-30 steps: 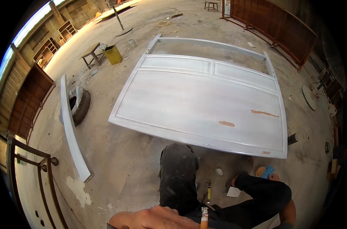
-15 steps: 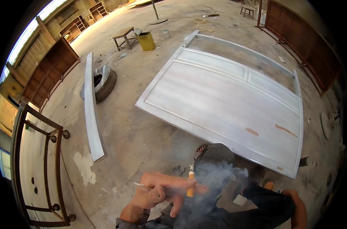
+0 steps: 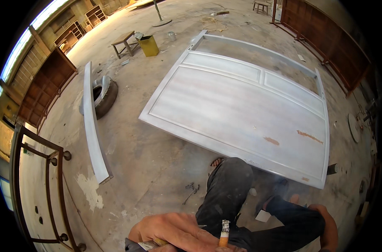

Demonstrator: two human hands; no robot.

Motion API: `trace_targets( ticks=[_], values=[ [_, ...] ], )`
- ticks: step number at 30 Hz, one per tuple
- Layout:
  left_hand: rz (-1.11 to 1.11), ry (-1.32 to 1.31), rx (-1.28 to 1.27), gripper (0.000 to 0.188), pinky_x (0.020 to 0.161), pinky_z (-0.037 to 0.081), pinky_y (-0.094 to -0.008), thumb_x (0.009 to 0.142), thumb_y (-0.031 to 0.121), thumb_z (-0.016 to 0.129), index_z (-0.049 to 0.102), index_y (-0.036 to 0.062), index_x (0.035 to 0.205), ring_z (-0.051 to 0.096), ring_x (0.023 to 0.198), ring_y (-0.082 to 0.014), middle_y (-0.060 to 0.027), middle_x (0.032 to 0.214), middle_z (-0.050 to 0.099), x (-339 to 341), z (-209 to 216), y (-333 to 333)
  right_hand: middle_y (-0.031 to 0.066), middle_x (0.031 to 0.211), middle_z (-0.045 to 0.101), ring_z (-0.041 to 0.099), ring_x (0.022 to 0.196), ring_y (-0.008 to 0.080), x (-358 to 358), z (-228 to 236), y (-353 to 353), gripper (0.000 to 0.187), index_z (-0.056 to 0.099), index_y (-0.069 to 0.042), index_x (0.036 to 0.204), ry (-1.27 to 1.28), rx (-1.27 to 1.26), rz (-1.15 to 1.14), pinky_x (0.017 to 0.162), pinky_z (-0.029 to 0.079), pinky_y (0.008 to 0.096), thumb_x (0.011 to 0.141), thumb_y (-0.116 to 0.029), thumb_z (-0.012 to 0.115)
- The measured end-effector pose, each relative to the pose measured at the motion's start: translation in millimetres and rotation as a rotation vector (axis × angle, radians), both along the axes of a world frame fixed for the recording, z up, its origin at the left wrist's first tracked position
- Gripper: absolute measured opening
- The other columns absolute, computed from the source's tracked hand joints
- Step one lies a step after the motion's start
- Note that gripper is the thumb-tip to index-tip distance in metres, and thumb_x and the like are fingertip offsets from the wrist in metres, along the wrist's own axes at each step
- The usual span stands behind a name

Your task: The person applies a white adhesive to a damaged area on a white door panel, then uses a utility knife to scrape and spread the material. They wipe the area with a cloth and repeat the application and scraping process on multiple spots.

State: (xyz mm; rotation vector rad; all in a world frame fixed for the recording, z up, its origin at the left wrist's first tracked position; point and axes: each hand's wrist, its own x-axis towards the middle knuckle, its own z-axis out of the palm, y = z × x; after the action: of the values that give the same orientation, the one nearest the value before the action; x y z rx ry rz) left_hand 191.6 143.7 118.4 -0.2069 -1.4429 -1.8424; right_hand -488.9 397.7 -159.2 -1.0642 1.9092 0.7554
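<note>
At the lower edge my left hand [image 3: 178, 231] is closed, holding a lit cigarette [image 3: 224, 234] with an orange filter and a long ash tip pointing up. Beside its thumb shows a small flat object with a pale blade-like face [image 3: 148, 245]; its kind is unclear. My right hand [image 3: 319, 208] lies at my bent right knee, its fingers hidden. In front of my legs stretches a large white-primed wooden panel [image 3: 237, 101] with a raised frame, apart from both hands. Brown patches [image 3: 271, 141] show on its near right part.
A white board [image 3: 90, 122] leans across a tyre [image 3: 105, 98] on the left. Beyond stand a wooden stool [image 3: 123, 42] and a yellow-green bin [image 3: 149, 45]. A dark wheeled frame [image 3: 44, 193] is at near left. Brown wooden furniture [image 3: 325, 40] stands at far right. A white square [image 3: 262, 216] lies by my legs.
My left hand has moved down toward the lower edge with the cigarette. The smoke has thinned, showing more of my trousers. The whole view has shifted slightly.
</note>
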Motion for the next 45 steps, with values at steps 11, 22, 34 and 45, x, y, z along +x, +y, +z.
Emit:
trace_targets(
  ticks=[11, 22, 34, 45],
  values=[
    [-0.013, 0.045, 0.104, 0.043, 0.063, 0.060, -0.0322, 0.102, 0.021, 0.066, 0.065, -0.0129, 0.128, 0.077, 0.088, -0.0395, -0.0407, 0.118, 0.066, 3, -17, -4, 0.0296, 0.096, 0.069, 0.068, 0.086, 0.0409, 10, -1, -20, 0.041, 0.070, 0.008, 0.094, -0.017, 0.001, 0.032, 0.078, 0.050, 0.0504, 0.092, -0.032, 0.062],
    [0.488, -0.297, 0.346, 0.038, 0.059, 0.059, -0.0286, 0.101, 0.022, 0.070, 0.069, -0.0091, 0.122, 0.072, 0.067, -0.0226, -0.0304, 0.111, 0.073, 20, -78, -16, 0.0300, 0.100, 0.070, 0.068, 0.089, 0.0424, -1, 10, -2, 0.041, 0.071, 0.007, 0.096, -0.028, 0.045, 0.039, 0.080, 0.051, 0.0506, 0.092, -0.032, 0.061],
    [0.896, -1.236, 0.654, 0.027, 0.048, 0.049, -0.0301, 0.090, 0.012, 0.078, 0.068, -0.0048, 0.107, 0.061, 0.055, -0.0150, -0.0113, 0.087, 0.072, 14, -458, -59, 0.0304, 0.103, 0.070, 0.069, 0.092, 0.0439, -2, 31, 26, 0.041, 0.072, 0.006, 0.099, -0.024, 0.076, 0.008, 0.083, 0.052, 0.0508, 0.092, -0.032, 0.060],
    [0.777, -1.457, 0.793, 0.020, 0.048, 0.049, -0.0327, 0.088, 0.018, 0.078, 0.079, -0.0008, 0.094, 0.062, 0.053, -0.0164, -0.0091, 0.073, 0.071, -37, -486, -59, 0.0308, 0.106, 0.071, 0.069, 0.095, 0.0454, 23, 47, 43, 0.042, 0.073, 0.006, 0.101, -0.007, 0.055, -0.044, 0.085, 0.052, 0.0509, 0.091, -0.033, 0.059]
  ],
)
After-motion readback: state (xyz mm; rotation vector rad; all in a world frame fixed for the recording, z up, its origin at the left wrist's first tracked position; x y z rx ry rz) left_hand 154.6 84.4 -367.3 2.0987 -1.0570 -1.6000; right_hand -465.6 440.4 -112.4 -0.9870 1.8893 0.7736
